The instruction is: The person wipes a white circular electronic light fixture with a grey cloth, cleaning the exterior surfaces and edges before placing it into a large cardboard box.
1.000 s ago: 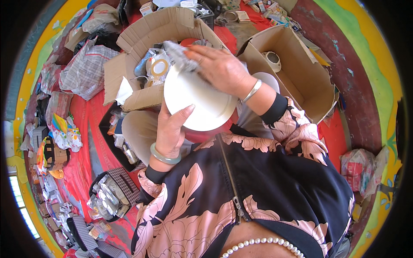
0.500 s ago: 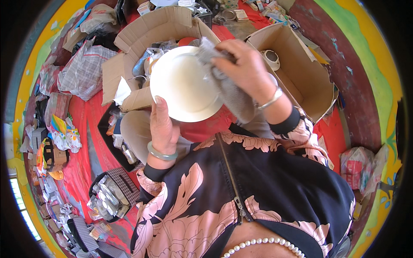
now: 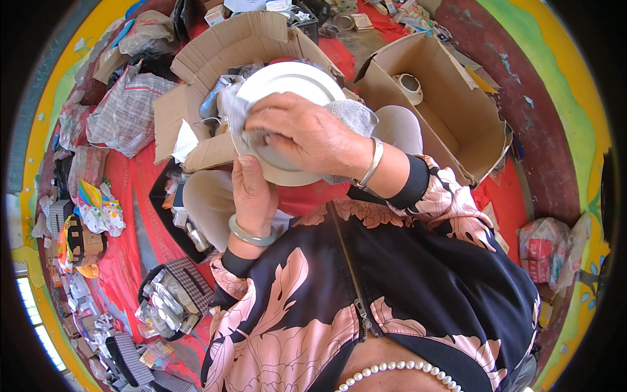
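Observation:
A round white plate (image 3: 297, 80) is held tilted above my lap, in front of an open cardboard box. My left hand (image 3: 253, 193) grips its near-left rim, the thumb lying on the face and the other fingers hidden behind. A grey cloth (image 3: 346, 117) lies across the plate, bunched under my right hand (image 3: 297, 130). The fingers of that hand are curled over the cloth and press it against the plate's left side; the cloth's edge there is blurred by motion.
The open cardboard box (image 3: 228, 49) ahead holds assorted goods. Right of it, another cardboard box (image 3: 464, 124) has a white roll-like ring (image 3: 409, 88) inside. On the left, a checked bag (image 3: 127, 111), a black tray (image 3: 176, 209) and a basket of packets (image 3: 173, 297) stand on red sheeting (image 3: 121, 196).
My right hand has swept the cloth from the plate's right edge across to its left side. My left hand still holds the rim, having shifted only slightly.

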Available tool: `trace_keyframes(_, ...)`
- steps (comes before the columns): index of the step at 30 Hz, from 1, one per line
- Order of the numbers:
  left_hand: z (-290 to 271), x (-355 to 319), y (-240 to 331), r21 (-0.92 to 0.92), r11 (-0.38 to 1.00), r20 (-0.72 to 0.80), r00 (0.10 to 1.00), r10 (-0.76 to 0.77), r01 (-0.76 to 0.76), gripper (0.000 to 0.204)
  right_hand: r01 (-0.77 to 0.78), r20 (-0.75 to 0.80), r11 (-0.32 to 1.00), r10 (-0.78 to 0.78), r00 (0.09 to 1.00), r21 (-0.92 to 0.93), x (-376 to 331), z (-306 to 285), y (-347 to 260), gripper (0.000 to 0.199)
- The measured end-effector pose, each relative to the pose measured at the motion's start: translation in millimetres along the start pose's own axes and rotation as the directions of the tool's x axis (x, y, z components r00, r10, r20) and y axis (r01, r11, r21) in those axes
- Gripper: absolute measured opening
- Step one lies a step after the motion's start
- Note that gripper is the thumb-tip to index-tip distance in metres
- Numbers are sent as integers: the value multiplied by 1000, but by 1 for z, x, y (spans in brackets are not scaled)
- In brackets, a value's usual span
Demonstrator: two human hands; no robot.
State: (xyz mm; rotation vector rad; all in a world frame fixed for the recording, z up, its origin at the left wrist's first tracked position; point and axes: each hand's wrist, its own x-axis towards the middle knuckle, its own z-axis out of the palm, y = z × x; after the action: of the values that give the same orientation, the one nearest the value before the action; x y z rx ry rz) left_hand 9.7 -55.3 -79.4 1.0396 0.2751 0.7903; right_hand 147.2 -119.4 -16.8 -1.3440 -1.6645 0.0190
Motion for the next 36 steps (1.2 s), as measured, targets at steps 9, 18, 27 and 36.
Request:
trace_keyframes(9, -6, -4, 15, 25, 992, -89, 989, -117, 120, 69, 85, 602, 988, -146, 785, 128, -17, -33, 3, 12)
trace_keyframes(18, -5, 2, 20, -16, 995, -79, 992, -102, 101, 71, 196, 183, 584, -81, 980, -788, 17, -89, 16, 12)
trace_keyframes(27, 11, -1, 12, 18, 997, 1, 997, -73, 73, 57, -95, -288, 973, 32, 957, -209, 18, -11, 21, 30)
trace_keyframes(36, -1, -6, 16, 76, 995, -29, 997, -69, 71, 58, 159, 45, 979, -155, 987, -125, 21, -24, 32, 24)
